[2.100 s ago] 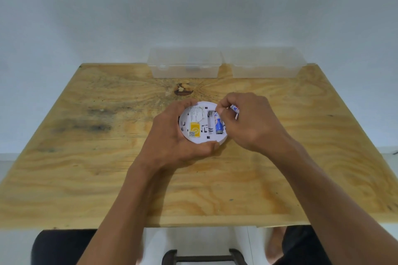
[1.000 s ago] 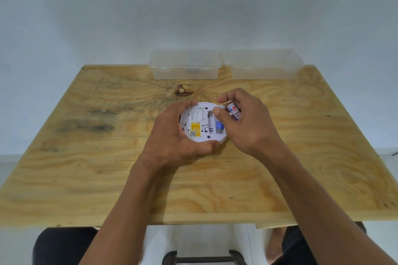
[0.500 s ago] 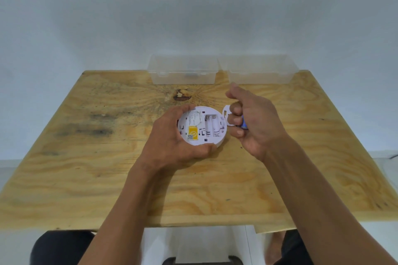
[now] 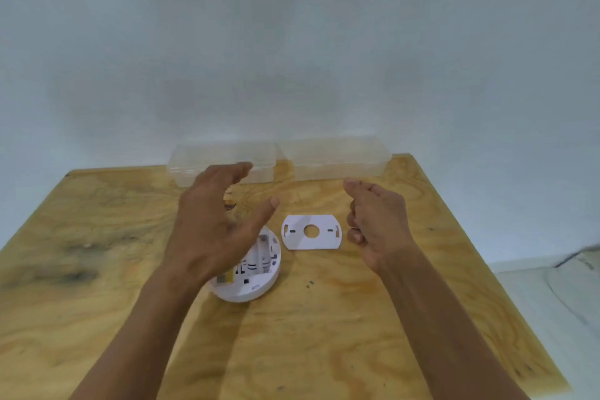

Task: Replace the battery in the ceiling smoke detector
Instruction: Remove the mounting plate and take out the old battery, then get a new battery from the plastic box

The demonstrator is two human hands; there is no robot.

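In the head view, the left hand point(image 4: 211, 230) hovers with its grip spread wide and empty over the smoke detector point(image 4: 251, 273) lying back-up at the centre of the plywood counter point(image 4: 324, 334), while the right hand point(image 4: 378, 221) curls loosely just right of the mounting plate point(image 4: 311, 232), its contents indiscernible.

A plywood table point(image 4: 97, 269) with pronounced grain, a knot and dark stains on its left part stands with its far edge against a plain, pale grey-white wall point(image 4: 292, 42). Two clear plastic boxes point(image 4: 334, 156) sit side by side at the far edge of the table, touching the wall. To the right of the table, a pale floor point(image 4: 558, 295) is visible under soft, even light.
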